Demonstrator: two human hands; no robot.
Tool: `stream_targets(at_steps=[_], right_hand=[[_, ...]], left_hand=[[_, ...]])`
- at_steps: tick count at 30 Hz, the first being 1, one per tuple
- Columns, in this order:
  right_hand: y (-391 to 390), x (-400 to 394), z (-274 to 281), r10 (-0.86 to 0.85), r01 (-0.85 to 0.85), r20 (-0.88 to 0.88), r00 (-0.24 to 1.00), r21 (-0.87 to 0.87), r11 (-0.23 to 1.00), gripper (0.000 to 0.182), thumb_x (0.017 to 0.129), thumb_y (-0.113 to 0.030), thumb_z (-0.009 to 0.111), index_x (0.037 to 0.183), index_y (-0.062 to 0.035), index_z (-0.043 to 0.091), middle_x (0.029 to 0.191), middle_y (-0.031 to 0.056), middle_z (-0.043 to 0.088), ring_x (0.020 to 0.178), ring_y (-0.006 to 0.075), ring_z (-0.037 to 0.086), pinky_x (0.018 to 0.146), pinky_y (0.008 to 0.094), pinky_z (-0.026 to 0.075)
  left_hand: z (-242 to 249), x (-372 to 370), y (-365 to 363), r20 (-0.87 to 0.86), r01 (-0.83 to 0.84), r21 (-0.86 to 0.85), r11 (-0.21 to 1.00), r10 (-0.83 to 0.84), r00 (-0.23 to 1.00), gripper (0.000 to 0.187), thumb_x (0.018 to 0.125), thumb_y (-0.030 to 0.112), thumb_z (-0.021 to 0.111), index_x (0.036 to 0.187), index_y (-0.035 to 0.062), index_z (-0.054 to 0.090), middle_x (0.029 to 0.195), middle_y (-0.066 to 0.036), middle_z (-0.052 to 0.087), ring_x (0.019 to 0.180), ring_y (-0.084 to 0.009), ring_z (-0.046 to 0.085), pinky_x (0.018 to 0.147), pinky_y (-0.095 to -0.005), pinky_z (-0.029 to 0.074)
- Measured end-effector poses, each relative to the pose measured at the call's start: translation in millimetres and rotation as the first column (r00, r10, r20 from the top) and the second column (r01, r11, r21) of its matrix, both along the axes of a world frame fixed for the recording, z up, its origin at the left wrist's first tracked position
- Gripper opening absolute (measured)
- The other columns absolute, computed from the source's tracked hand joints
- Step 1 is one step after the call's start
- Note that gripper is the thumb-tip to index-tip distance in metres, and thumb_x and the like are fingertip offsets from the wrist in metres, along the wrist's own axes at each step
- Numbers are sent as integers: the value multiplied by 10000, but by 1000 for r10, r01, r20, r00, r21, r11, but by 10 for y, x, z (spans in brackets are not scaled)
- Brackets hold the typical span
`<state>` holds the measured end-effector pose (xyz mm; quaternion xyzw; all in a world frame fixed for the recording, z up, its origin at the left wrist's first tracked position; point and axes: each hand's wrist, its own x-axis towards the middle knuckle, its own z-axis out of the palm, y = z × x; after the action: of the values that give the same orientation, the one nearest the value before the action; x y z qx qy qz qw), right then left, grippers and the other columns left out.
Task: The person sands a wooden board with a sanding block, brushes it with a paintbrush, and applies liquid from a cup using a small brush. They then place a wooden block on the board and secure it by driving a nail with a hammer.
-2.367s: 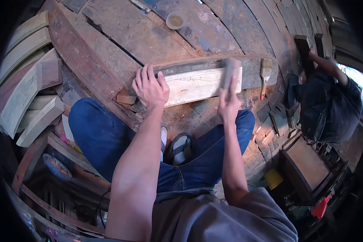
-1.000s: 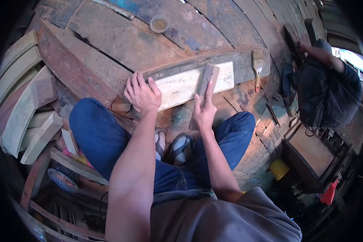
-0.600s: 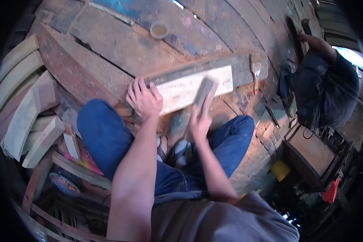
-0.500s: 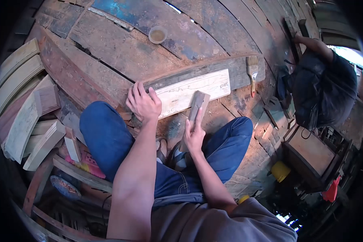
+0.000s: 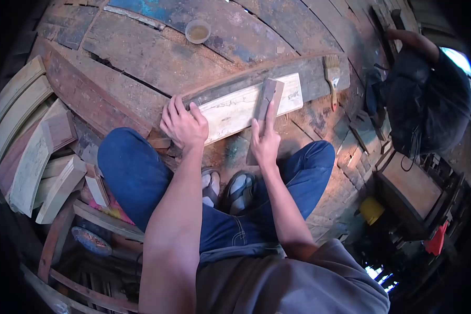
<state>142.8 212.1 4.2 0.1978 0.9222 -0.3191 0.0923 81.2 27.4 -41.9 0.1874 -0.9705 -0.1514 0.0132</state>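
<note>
A pale wooden board [image 5: 227, 116] with dark grain lines lies slanted on a longer, greyish plank [image 5: 311, 85]. My left hand [image 5: 184, 125] grips the board's left end, its fingers curled over the far edge. In my right hand [image 5: 265, 138] is a long, narrow wooden block [image 5: 270, 94], index finger stretched along it. The block's far part lies across the board's right half; its near part sticks out below my hand. What its underside looks like is hidden. A paintbrush [image 5: 332, 81] with a pale handle and red tip rests at the plank's right end.
A small cup of brownish liquid [image 5: 198, 32] stands on the dusty plank floor [image 5: 141, 49]. Curved wooden pieces [image 5: 23, 107] are piled at left, above a wooden frame [image 5: 57, 235]. Another person [image 5: 426, 99] sits at right, near a brown box [image 5: 411, 186] and a yellow container [image 5: 371, 210].
My right hand has pushed the wooden block forward and slightly right, farther across the board. My left hand stays at the board's left end. The view has shifted a little.
</note>
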Motion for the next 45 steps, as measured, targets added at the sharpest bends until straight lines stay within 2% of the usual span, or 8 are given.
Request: stream_targets(at_steps=[3, 11, 15, 19, 31, 34, 41, 45], right_hand=[[-235, 456, -69, -18, 12, -149, 989, -41, 999, 767, 976, -252, 633, 1618, -150, 226, 946, 351, 668, 719, 489, 678, 593, 519, 518], [-41, -201, 22, -38, 38, 52, 998, -2, 999, 713, 998, -308, 594, 1609, -177, 252, 683, 298, 630, 624, 463, 658, 562, 541, 493], [-120, 443, -34, -14, 16, 28, 1000, -77, 997, 732, 996, -319, 598, 1614, -184, 229, 778, 337, 652, 706, 499, 670, 609, 552, 514], [44, -191, 25, -44, 48, 102, 994, -37, 998, 730, 998, -328, 590, 1617, -211, 221, 775, 340, 649, 716, 512, 663, 615, 556, 513], [82, -138, -79, -64, 64, 32, 997, -15, 998, 740, 999, -327, 587, 1621, -198, 209, 821, 325, 667, 696, 495, 667, 591, 548, 525], [-76, 487, -56, -46, 46, 1, 999, -60, 997, 737, 1005, -324, 577, 1623, -197, 196, 774, 336, 654, 713, 498, 671, 595, 553, 515], [75, -270, -19, -100, 103, 132, 986, -19, 994, 719, 1020, -377, 543, 1625, -229, 182, 780, 351, 647, 724, 518, 661, 626, 577, 504], [-73, 486, -57, -26, 26, 12, 1000, -1, 1000, 719, 1031, -395, 526, 1632, -261, 156, 851, 347, 673, 759, 499, 687, 663, 574, 536]], left_hand=[[3, -157, -7, -42, 6, -14, 1000, -7, 999, 425, 952, 321, 558, 1301, 83, 601, 1351, -90, 608, 1278, -309, 518, 1078, -484, 355], [-16, -29, -32, -19, 8, -27, 1000, -9, 1000, 412, 957, 333, 553, 1293, 104, 613, 1329, -87, 621, 1259, -312, 530, 1066, -482, 360], [-91, -144, -18, -108, 16, -35, 999, -19, 994, 413, 958, 342, 550, 1283, 97, 619, 1313, -86, 634, 1250, -313, 537, 1060, -482, 364], [-100, -92, -1, -78, 20, -45, 999, -24, 997, 414, 961, 347, 541, 1273, 89, 624, 1312, -91, 637, 1242, -312, 542, 1052, -484, 373], [-84, 8, -37, -22, 26, -54, 998, -27, 999, 419, 960, 353, 553, 1302, 119, 610, 1337, -75, 620, 1249, -316, 534, 1069, -478, 363], [-101, -82, -29, -49, 26, -44, 999, -28, 998, 419, 961, 353, 550, 1303, 117, 609, 1338, -76, 620, 1256, -310, 532, 1065, -471, 366], [-60, -77, -23, -16, 28, -46, 999, -28, 999, 427, 965, 350, 544, 1314, 111, 602, 1341, -87, 615, 1262, -310, 528, 1068, -474, 363], [-47, -91, -17, -65, 26, -14, 1000, -27, 998, 434, 938, 314, 564, 1296, 71, 593, 1339, -105, 604, 1256, -319, 524, 1069, -487, 360]])
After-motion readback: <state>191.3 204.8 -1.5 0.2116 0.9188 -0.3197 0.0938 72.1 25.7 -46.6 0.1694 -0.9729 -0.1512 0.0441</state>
